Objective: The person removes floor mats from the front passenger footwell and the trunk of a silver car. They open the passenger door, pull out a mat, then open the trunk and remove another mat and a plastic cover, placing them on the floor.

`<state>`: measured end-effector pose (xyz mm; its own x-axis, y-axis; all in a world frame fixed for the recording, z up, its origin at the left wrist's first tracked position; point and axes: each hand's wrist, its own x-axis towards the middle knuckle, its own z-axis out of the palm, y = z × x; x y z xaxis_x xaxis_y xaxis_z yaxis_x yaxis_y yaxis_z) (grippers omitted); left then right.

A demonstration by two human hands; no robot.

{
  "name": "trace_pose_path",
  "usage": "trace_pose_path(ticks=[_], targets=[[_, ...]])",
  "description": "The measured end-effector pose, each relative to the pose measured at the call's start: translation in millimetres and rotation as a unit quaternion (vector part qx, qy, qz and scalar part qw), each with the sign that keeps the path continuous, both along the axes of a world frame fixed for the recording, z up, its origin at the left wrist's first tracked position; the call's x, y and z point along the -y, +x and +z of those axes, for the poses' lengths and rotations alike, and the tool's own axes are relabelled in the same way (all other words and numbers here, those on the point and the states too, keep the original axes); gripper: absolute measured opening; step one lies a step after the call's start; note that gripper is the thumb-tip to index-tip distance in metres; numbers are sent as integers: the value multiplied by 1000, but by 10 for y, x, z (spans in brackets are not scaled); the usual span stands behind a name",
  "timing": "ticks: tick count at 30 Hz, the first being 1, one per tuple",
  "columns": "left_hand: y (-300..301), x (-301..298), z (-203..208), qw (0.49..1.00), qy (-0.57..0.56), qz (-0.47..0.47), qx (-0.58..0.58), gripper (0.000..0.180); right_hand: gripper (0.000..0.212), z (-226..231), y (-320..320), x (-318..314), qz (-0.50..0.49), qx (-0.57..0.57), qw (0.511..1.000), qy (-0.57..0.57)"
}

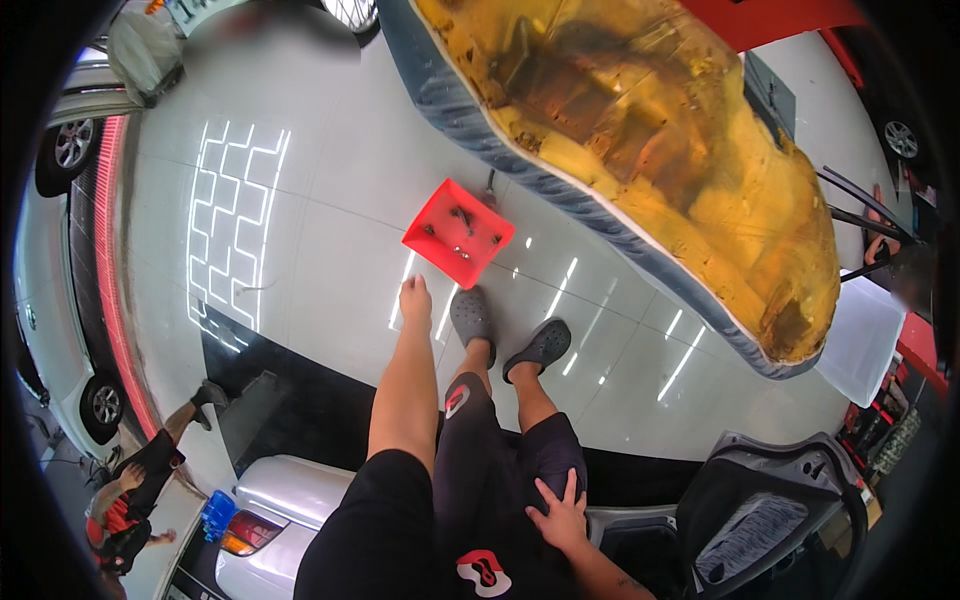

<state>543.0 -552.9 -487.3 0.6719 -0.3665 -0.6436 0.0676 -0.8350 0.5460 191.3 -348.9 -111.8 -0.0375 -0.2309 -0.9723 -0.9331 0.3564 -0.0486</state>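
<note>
A red dustpan (437, 257) lies on the floor ahead of my feet, with dark bits and small metal-looking pieces in it. My left hand (414, 298) is stretched down just short of its near edge, fingers curled together; whether something small is in them cannot be seen. My right hand (560, 512) rests on my right thigh, fingers spread and holding nothing. Close above the floor, at the upper right, looms a padded cushion (680, 170) with stained yellow foam and a grey fabric edge, apart from both hands.
Grey clogs (540, 348) are on my feet on the shiny tiled floor. Beside me stand a silver car (285, 495) and an open car door or lid (765, 510). A clear plastic bin (862, 340) is at the right. Another person (125, 500) is at the lower left.
</note>
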Motion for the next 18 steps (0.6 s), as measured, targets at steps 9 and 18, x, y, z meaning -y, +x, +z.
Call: trace_pose_path(ticks=[9, 18], targets=[[177, -1000, 1925, 859, 105, -501, 26, 42, 69, 208, -255, 12, -107, 121, 984, -74], [71, 206, 2603, 785, 9, -618, 38, 36, 72, 973, -1312, 244, -525, 3, 780, -340]])
